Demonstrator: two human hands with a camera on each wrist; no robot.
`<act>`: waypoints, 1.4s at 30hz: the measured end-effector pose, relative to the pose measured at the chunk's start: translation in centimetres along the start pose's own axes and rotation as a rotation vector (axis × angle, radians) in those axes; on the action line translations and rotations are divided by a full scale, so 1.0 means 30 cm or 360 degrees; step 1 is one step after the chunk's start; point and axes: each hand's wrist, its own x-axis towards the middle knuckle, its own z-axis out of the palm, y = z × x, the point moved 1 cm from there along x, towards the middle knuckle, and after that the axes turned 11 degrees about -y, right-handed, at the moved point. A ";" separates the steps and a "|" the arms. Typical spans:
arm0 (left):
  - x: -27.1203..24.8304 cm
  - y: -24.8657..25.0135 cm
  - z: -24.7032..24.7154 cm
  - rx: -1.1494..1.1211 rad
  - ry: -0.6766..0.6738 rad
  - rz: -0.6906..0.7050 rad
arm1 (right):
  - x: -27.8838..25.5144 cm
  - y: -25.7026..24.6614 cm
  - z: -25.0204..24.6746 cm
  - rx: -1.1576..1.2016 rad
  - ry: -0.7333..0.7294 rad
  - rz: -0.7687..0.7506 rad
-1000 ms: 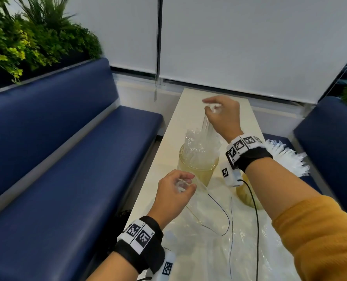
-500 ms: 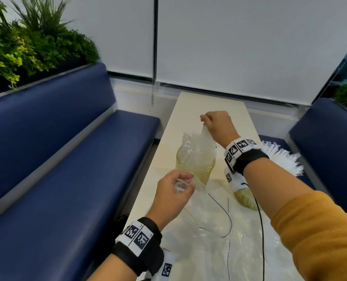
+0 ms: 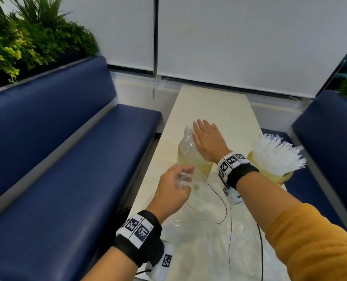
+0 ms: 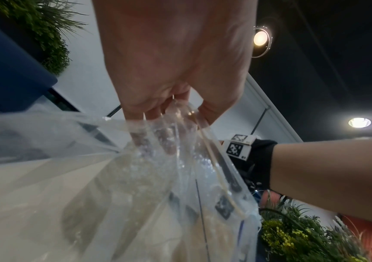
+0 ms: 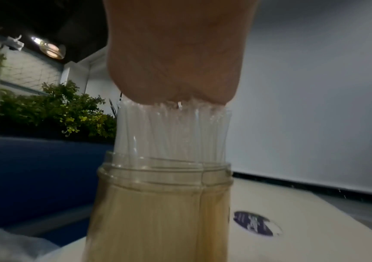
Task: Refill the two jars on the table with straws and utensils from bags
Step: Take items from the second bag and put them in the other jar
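A clear yellowish jar point(image 3: 193, 165) point(image 5: 160, 203) stands mid-table, packed with wrapped clear straws point(image 3: 187, 138) point(image 5: 171, 131). My right hand point(image 3: 207, 138) point(image 5: 175, 62) lies flat on top of the straws, fingers straight, palm pressing their tips. My left hand point(image 3: 174, 189) point(image 4: 175, 113) pinches the mouth of a clear plastic bag point(image 3: 205, 230) point(image 4: 135, 195) that lies on the near table. A second jar point(image 3: 278, 176) at the right edge holds a fan of white wrapped utensils point(image 3: 276, 155).
The narrow cream table point(image 3: 213, 106) runs away from me between two blue benches point(image 3: 57, 189) point(image 3: 328, 138). Thin dark cables point(image 3: 223, 201) cross the bag. A round dark sticker point(image 5: 255, 223) sits on the table beyond the straw jar. Plants point(image 3: 26, 39) top the left bench.
My right hand let go of the straws it was lowering into the jar and now lies flat on their tops. My left hand kept its hold on the bag.
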 end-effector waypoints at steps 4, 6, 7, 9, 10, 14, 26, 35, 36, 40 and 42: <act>0.003 0.012 -0.004 0.0215 -0.0169 0.0046 | -0.132 -0.043 -0.086 0.0283 0.0869 -0.0251; 0.010 0.018 -0.007 0.0278 -0.0223 0.0082 | -0.235 -0.081 -0.115 0.0414 0.0961 -0.0514; 0.013 0.022 -0.006 0.0280 -0.0248 0.0100 | -0.284 -0.100 -0.112 0.0457 0.0778 -0.0603; 0.017 0.027 0.003 0.0302 -0.0286 0.0134 | -0.350 -0.123 -0.049 0.0530 0.0237 -0.0638; 0.018 0.027 0.009 0.0323 -0.0290 0.0136 | -0.372 -0.129 -0.002 0.0587 -0.0021 -0.0576; 0.010 0.026 0.039 0.0296 -0.0366 0.0071 | -0.414 -0.167 0.100 0.0747 -0.0683 -0.0378; -0.027 0.044 0.070 0.0263 -0.0413 0.0105 | -0.426 -0.323 0.208 -0.0591 -0.1123 0.0074; -0.036 0.016 0.047 0.0552 -0.0547 0.0078 | -0.423 -0.281 0.166 -0.0293 -0.1405 0.0045; -0.035 0.012 0.051 0.0602 -0.0564 0.0068 | -0.423 -0.280 0.134 -0.0355 -0.1402 0.0027; -0.033 0.000 0.078 0.0698 -0.0592 0.0015 | -0.446 -0.234 0.019 -0.0473 -0.1300 0.0020; -0.029 -0.006 0.081 0.0737 -0.0543 -0.0022 | -0.471 -0.194 -0.036 -0.0410 -0.1263 0.0018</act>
